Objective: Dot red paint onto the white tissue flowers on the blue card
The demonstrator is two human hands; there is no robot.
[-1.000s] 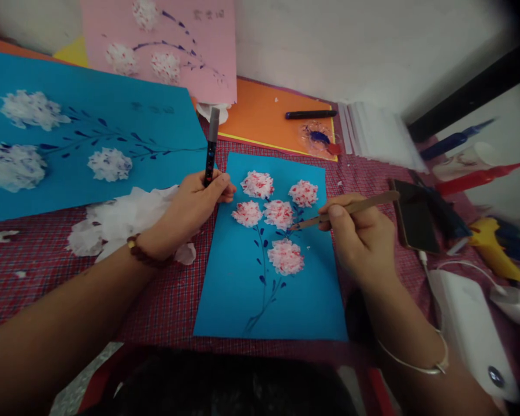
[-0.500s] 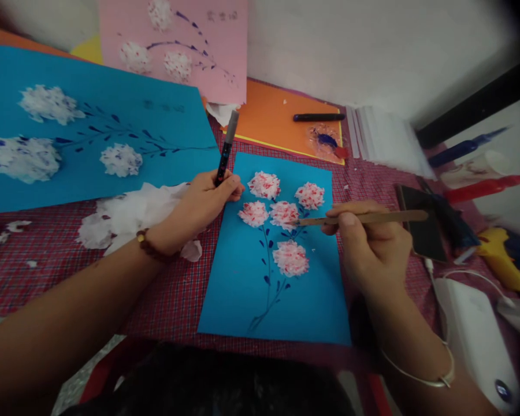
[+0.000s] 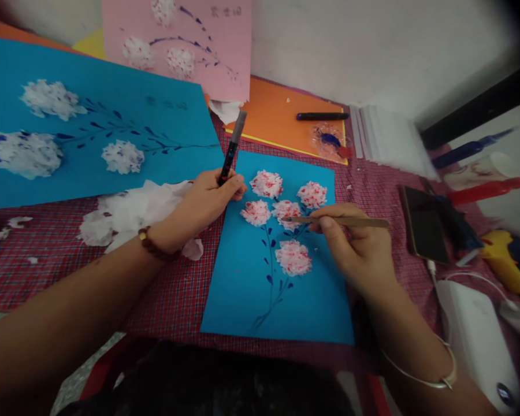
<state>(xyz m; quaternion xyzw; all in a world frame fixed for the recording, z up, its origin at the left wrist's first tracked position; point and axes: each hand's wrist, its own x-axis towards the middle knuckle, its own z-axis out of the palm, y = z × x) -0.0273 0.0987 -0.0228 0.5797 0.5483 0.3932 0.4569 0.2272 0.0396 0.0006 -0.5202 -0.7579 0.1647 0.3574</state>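
My left hand [image 3: 214, 193] is closed around a black marker [image 3: 231, 150] with a grey end pointing up, and rests at the upper left edge of a blue sheet [image 3: 238, 294]. My right hand [image 3: 357, 248] is closed on slim tan tweezers [image 3: 346, 221], held almost level over the sheet. Their pointed tip is at the middle paper flower [image 3: 286, 212]; whether it touches or grips the paper I cannot tell. Several fluffy white-and-red flowers, such as the lower one [image 3: 293, 257], sit on the sheet above painted dark blue stems and leaves [image 3: 271, 260].
Left stands a larger blue sheet [image 3: 169, 167] with white flowers; behind it is a pink one [image 3: 225, 52]. White tissue paper [image 3: 134, 211] lies by my left forearm. An orange sheet [image 3: 277, 110] bears a dark pen [image 3: 323, 116]. A phone [image 3: 424, 225] and white power bank [image 3: 476, 329] lie right.
My right hand has moved left with the tweezers, bringing their tip further over the middle flower. My left hand stays nearly in place, the marker tilting slightly right.
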